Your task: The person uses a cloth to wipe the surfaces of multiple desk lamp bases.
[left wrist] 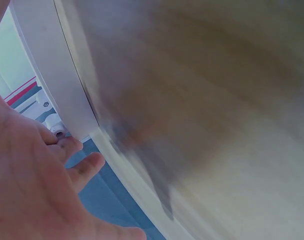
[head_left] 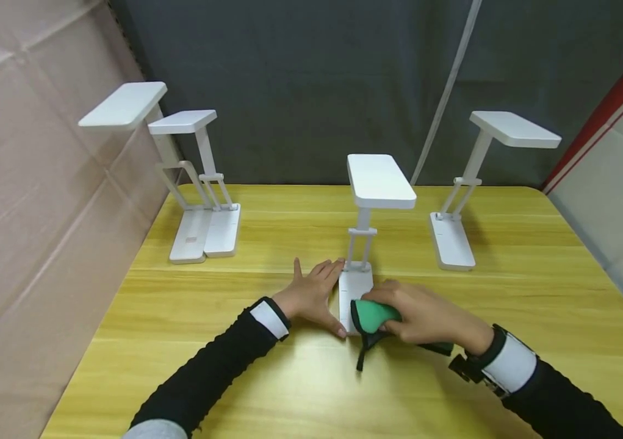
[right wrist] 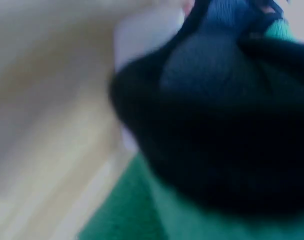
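Cloth [head_left: 376, 315], gripped in my right hand [head_left: 423, 314], is at the base [head_left: 354, 285] of the nearest lamp [head_left: 379, 185], on the desk [head_left: 289, 396]. My left hand [head_left: 313, 297], fingers spread, touches the base's left edge; bracing firmly there and pressing lightly should keep everything steady.

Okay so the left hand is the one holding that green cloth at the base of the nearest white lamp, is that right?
Not quite: the head view shows the right hand holding the green cloth at the base of the nearest white lamp. The left hand is spread beside that base.
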`<action>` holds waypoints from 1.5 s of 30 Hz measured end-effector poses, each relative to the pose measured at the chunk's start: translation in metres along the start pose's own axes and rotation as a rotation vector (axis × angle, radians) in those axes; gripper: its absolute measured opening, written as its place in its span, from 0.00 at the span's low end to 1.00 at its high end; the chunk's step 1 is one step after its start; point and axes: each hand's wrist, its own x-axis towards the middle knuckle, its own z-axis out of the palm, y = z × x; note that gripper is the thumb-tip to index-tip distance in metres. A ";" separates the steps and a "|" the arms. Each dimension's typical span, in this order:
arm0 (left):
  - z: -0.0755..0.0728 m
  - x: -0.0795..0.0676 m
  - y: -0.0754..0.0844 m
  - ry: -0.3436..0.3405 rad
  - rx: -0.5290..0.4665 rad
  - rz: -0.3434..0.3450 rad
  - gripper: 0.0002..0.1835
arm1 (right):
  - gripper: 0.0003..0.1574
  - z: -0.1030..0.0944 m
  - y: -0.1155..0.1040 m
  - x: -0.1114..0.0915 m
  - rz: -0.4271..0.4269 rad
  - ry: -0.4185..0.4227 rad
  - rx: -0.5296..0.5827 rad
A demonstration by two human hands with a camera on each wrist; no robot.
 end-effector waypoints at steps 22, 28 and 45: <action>0.003 0.001 0.000 0.000 -0.027 0.010 0.74 | 0.29 0.039 0.023 -0.001 0.016 0.218 -0.290; 0.002 0.002 -0.001 -0.010 -0.034 0.008 0.74 | 0.27 0.038 0.013 -0.010 -0.025 0.159 -0.220; 0.002 0.001 -0.002 -0.015 -0.040 0.004 0.73 | 0.27 0.019 -0.001 -0.006 -0.027 0.037 0.051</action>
